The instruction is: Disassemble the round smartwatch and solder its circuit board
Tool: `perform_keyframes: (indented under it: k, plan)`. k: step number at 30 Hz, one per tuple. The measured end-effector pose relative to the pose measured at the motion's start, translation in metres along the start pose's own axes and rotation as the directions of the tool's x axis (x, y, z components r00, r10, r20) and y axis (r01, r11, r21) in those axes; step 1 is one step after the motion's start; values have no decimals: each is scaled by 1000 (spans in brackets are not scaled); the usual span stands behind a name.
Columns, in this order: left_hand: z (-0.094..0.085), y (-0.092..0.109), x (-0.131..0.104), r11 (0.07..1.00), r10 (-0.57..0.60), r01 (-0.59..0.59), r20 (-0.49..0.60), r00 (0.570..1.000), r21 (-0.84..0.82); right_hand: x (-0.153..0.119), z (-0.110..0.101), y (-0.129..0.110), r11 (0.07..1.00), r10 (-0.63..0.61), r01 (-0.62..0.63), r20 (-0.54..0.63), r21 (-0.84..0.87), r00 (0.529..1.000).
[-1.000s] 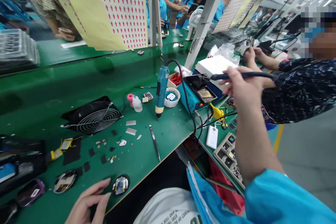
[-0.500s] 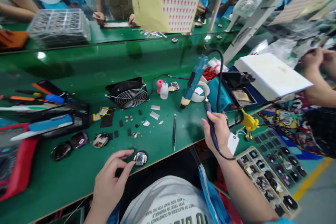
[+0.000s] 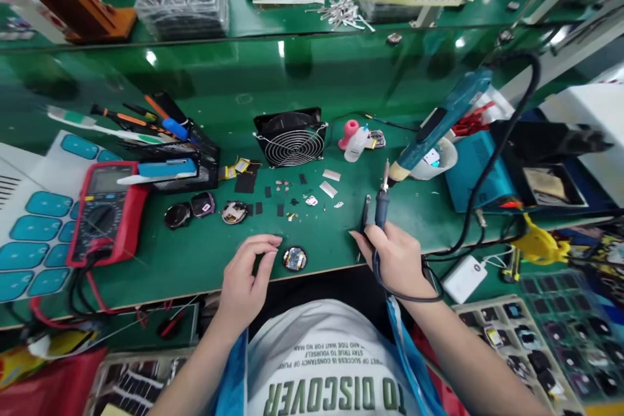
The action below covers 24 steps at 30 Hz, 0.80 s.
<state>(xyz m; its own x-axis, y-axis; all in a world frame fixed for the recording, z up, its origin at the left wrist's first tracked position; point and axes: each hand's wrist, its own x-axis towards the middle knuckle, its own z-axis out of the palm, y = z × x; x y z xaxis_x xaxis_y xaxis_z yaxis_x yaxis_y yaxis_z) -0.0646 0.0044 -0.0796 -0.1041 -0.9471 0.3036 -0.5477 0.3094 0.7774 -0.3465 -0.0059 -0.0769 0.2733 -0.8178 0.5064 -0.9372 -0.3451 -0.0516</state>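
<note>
The left hand's (image 3: 246, 279) grip is spread beside the round device (image 3: 295, 259) on the worktop (image 3: 180, 263); the right hand (image 3: 400, 260) closes round the soldering iron (image 3: 381, 207), possibly touching the tweezers (image 3: 366, 209) too. Positioning looks in hand, calling for a steady tip.

Glossy green tabletop (image 3: 331, 240), smooth.

Looks like an electronics workshop to me: multimeter (image 3: 104, 211), soldering iron (image 3: 383, 201), tiny parts (image 3: 287, 188) all over a green workbench (image 3: 195, 273).
</note>
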Motion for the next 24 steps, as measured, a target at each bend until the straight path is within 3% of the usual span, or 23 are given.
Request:
perform_keyframes:
  k: [4,7,11,14,17,19,21,23,24]
  plan:
    - [1,0,1,1000,-6,6,3,1000,4,3,2,-1,997,62,-57,112,-48,992]
    - [0,-1,2,1000,-1,2,-5,1000,24,-3,-1,0,995,96,-93,131,-32,987]
    - [0,6,1,999,-45,45,-46,998,-3,-12,-11,-17,953,129,-133,31,273,991]
    - [1,21,-3,966,-129,145,88,988,-214,-16,-21,-48,796,115,-91,-3,599,993]
    - [-4,37,-5,856,-82,239,337,938,-458,-19,-27,-76,517,87,-101,66,850,994]
    - [-16,41,-5,843,-40,243,395,918,-480,-21,-26,-84,405,87,-154,129,901,988]
    - [-35,41,-4,889,-42,173,301,953,-425,-24,-22,-82,391,99,-198,172,899,980]
    - [-55,35,-2,956,-105,123,82,991,-267,-26,-17,-73,459,89,-190,168,868,982]
    - [-65,31,0,980,-133,127,-26,991,-155,-26,-15,-69,502,70,-168,154,848,986]
